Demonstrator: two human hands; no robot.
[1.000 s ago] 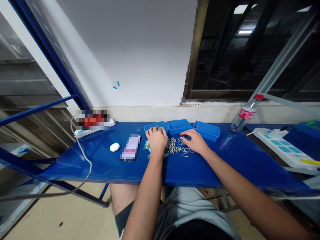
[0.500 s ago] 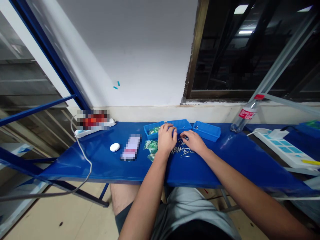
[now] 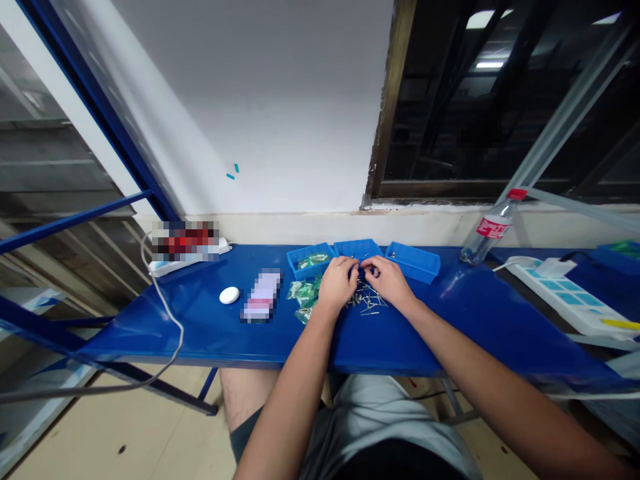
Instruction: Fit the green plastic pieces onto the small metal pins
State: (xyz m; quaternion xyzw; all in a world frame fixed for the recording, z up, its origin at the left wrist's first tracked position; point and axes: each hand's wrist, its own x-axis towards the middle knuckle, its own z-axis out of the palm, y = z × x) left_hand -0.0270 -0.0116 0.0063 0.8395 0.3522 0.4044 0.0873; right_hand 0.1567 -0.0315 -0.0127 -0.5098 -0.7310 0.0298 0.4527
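Observation:
My left hand (image 3: 339, 283) is over the pile, fingers curled and closed, thumb toward the right hand. Facing it, my right hand (image 3: 386, 277) is closed in a pinch, its fingertips close to the left ones. Whatever lies between the fingers is too small to make out. Under and in front of both hands, loose silver blind rivets (image 3: 371, 311) are scattered on the blue table (image 3: 280, 343). Small clear bags with green contents (image 3: 303, 290) lie left of my left hand. Behind the hands stands the middle blue bin (image 3: 357, 248), holding a few small metal pieces.
A left blue bin (image 3: 310, 260) holds green bags; a right blue bin (image 3: 413, 261) stands by the wall. A phone (image 3: 262, 295) and a white oval object (image 3: 229, 295) lie left. A plastic bottle (image 3: 487, 230) and a power strip (image 3: 565, 293) are right. A cable (image 3: 173, 320) crosses the left edge.
My left hand has drawn back from the middle bin toward me and closed its fingers. My right hand has shifted slightly, and the fingertips of both hands are now nearer each other.

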